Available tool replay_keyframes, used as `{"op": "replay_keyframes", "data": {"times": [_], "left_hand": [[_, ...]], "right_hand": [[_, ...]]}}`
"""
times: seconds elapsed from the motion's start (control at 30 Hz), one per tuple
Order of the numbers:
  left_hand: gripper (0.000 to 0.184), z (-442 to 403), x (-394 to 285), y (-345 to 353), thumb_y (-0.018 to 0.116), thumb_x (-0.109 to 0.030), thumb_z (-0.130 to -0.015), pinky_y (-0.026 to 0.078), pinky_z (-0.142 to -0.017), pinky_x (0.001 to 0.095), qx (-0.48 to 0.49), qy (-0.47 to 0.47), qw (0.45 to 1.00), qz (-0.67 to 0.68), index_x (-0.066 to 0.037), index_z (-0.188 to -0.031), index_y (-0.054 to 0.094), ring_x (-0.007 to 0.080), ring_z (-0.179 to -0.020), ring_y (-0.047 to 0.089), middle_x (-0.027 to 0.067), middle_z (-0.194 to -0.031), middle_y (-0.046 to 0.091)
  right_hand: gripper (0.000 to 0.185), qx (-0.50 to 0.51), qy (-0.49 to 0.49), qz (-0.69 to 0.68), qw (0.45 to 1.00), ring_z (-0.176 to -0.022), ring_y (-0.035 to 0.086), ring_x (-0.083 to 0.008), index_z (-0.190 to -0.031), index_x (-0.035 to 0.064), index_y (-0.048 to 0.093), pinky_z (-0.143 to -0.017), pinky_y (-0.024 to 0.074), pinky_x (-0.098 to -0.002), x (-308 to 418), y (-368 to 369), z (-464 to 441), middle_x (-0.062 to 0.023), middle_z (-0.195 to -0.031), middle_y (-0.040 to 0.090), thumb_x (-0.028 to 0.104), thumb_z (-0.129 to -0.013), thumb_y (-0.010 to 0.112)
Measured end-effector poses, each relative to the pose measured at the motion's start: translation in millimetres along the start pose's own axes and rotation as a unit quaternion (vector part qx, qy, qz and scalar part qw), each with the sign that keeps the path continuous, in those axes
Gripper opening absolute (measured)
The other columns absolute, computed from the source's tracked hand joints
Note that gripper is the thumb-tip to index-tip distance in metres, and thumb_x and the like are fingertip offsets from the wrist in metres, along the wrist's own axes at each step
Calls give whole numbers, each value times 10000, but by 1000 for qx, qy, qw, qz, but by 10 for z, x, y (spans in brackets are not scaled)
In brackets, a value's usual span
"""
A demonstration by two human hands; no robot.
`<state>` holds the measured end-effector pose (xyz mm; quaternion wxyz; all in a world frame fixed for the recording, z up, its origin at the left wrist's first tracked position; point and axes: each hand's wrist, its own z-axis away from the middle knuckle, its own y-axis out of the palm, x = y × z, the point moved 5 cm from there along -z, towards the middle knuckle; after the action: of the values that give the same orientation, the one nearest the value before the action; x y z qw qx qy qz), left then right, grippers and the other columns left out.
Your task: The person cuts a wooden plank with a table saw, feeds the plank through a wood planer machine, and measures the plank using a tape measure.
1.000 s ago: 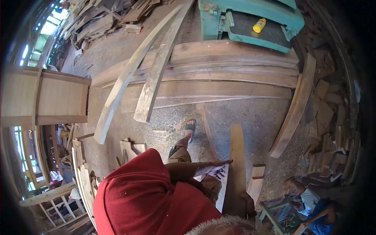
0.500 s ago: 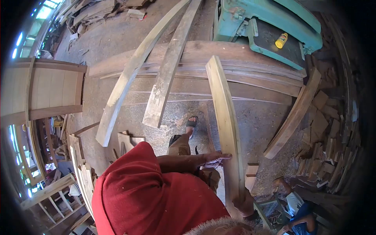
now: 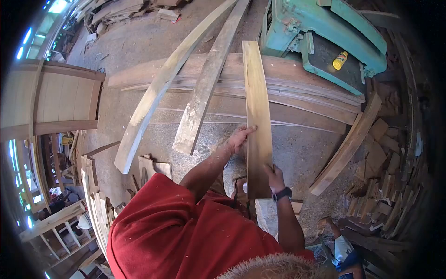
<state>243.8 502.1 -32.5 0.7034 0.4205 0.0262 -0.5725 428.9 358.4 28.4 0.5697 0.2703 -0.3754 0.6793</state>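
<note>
The long, flat, yellow-brown wooden plank (image 3: 258,111) lies between the two hands, its long axis running away from the red-shirted body, the far end pointing toward the stack of broad brown boards (image 3: 306,70). In this view the far end overlaps that stack; whether it touches cannot be told. The bare left hand (image 3: 240,138) is closed on the left edge, thumb over the upper face, about midway along. The right hand (image 3: 275,178), with a dark watch (image 3: 282,194) at its wrist, grips the right edge lower down, so it is the nearer of the two to the plank's near end, while the left is nearer the far end. Left of the plank, two long, weathered wooden boards (image 3: 199,104) lie aslant, apart from both hands. Beyond and to the right, a small yellow plastic bottle (image 3: 340,60) lies on the teal metal machine (image 3: 332,25); its label shows red marks too small to read, and no other writing is legible
</note>
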Motion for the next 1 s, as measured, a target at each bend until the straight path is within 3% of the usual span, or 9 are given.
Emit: {"op": "replay_keyframes", "data": {"times": [0.07, 0.27, 0.33, 0.57, 0.7, 0.8, 0.83, 0.93, 1.0], "left_hand": [[431, 62, 21, -26, 692, -349, -929, 572, -832, 352, -49, -17, 997, -49, -11, -1191, 635, 170, -816, 691, 74, -1017, 708], [351, 573, -101, 254, 659, -280, -945, 523, -906, 332, -49, 56, 992, 105, -17, -1174, 624, 197, -947, 675, 99, -1064, 694], [356, 543, -286, 231, 639, -233, -940, 541, -887, 361, -67, 111, 985, 113, -7, -1211, 595, 209, -941, 680, 119, -1119, 678], [374, 27, -1229, 241, 608, -239, -937, 575, -856, 444, -35, 59, 992, 101, 15, -1208, 571, 279, -966, 691, 176, -1131, 668], [394, -613, -1431, 12, 595, -282, -941, 573, -867, 466, -23, 26, 991, 128, 25, -1189, 576, 309, -977, 691, 182, -1112, 673], [379, -922, -1474, -310, 574, -278, -955, 576, -862, 459, -72, 89, 991, 71, 21, -1187, 575, 308, -977, 689, 169, -1111, 675], [365, -931, -1520, -410, 563, -269, -963, 582, -853, 445, -101, 134, 985, 41, 18, -1188, 574, 302, -981, 688, 160, -1108, 675], [332, -410, -1515, -255, 538, -244, -974, 592, -813, 373, -125, 131, 983, 29, -24, -1221, 569, 257, -1030, 668, 120, -1135, 648], [382, -280, -1253, -409, 546, -251, -969, 582, -772, 352, -142, 116, 982, -47, -49, -1294, 535, 243, -1044, 652, 105, -1189, 613]], "right_hand": [[466, -8, 10, -45, 999, -976, 627, -153, -1163, -46, 661, -860, 495, -319, 175, 149, -353, -96, -1069, 701, 363, -939, 664], [443, 41, 55, -202, 977, -1018, 643, -178, -1256, -15, 617, -903, 495, -330, 820, 397, -944, -77, -1149, 677, 269, -921, 678], [473, 58, 36, -237, 969, -1062, 629, -181, -1323, -1, 575, -943, 483, -332, 994, 414, -1059, -69, -1197, 657, 187, -900, 671], [552, 118, -71, -391, 910, -1221, 568, -200, -1428, 3, 484, -1005, 456, -331, 1751, 350, -1234, -98, -1355, 583, 136, -912, 625], [563, 5, -14, -307, 952, -1234, 569, -245, -1478, 30, 421, -990, 478, -381, 1703, 267, -1023, -105, -1389, 564, 267, -991, 576], [526, -38, 16, -228, 973, -1184, 614, -258, -1401, -1, 511, -921, 509, -354, 927, 210, -930, -115, -1339, 603, 293, -977, 615], [518, -49, -18, -83, 995, -1168, 626, -271, -1381, -13, 524, -928, 512, -366, 676, 172, -850, -144, -1317, 619, 298, -976, 609], [521, -77, -26, 173, 981, -1119, 652, -324, -1312, -54, 562, -965, 503, -387, -377, 180, -438, -246, -1232, 649, 321, -955, 617], [395, -117, 20, 185, 976, -1018, 688, -315, -1181, -48, 628, -860, 536, -403, -1202, 229, -11, -212, -1057, 705, 254, -926, 630]]}}
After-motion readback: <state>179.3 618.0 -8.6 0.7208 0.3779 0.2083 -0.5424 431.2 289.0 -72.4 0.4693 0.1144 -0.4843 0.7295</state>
